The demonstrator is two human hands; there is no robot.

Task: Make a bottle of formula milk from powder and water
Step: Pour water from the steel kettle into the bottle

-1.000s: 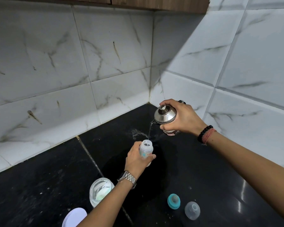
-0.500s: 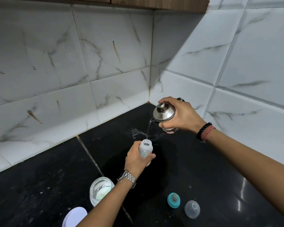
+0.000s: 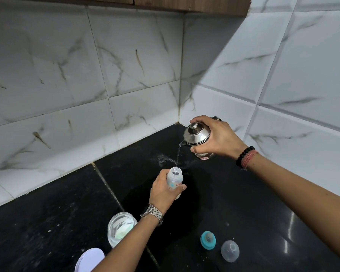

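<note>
Kettle (image 3: pixel 197 136) above bottle (image 3: pixel 174 177); teat ring (image 3: pixel 208 240) left of cap (image 3: pixel 229 251).

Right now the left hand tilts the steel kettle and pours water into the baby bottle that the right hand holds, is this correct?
Not quite: the hands are swapped. In the head view the right hand tilts the steel kettle, and the left hand holds the baby bottle.

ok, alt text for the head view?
The right hand tips a steel kettle, pouring water into an open baby bottle held by the left hand over a black counter.
</note>
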